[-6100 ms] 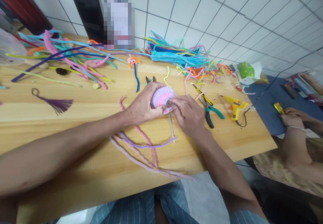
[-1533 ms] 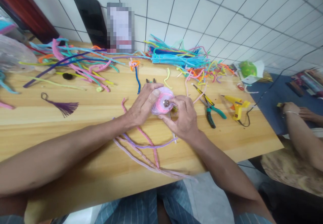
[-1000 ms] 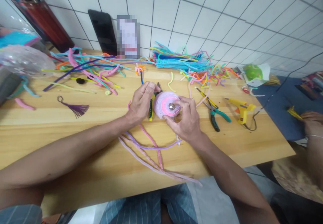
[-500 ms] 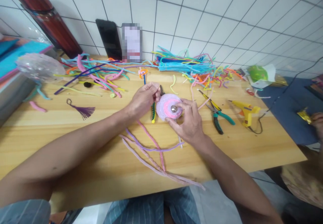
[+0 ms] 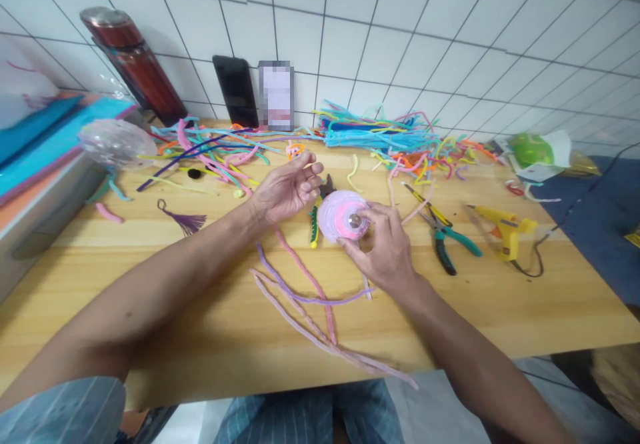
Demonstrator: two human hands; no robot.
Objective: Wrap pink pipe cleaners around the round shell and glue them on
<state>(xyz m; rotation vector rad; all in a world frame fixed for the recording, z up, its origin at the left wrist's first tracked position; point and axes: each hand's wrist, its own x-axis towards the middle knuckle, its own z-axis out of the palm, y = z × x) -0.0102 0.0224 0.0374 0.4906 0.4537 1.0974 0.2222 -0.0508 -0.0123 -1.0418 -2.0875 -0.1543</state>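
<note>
My right hand (image 5: 387, 247) grips the edge of a round, coiled pipe-cleaner disc (image 5: 331, 216) in lilac and pink, thumb below and fingers above. A shiny silver ball (image 5: 355, 221) sits on the disc by my fingertips. To the left of the disc, my left hand (image 5: 290, 191) is raised with the palm turned up, fingers loosely bent and apart, nothing visible in it. Green-handled pliers (image 5: 314, 224) lie partly hidden between the disc and my left hand. Below on the table are loose pink pipe cleaners (image 5: 305, 267) and a purple pipe cleaner (image 5: 310, 301).
Teal-handled pliers (image 5: 445, 247) and a yellow glue gun (image 5: 507, 231) lie to the right. Along the wall are a blue pipe-cleaner bundle (image 5: 370, 137), two phones (image 5: 235, 91) and a red thermos (image 5: 143, 71). A purple tassel (image 5: 187, 221) lies at left.
My left hand has come away from the disc's upper left edge and turned palm up, its fingers loosening. My right hand still holds the disc. The whole view has shifted slightly.
</note>
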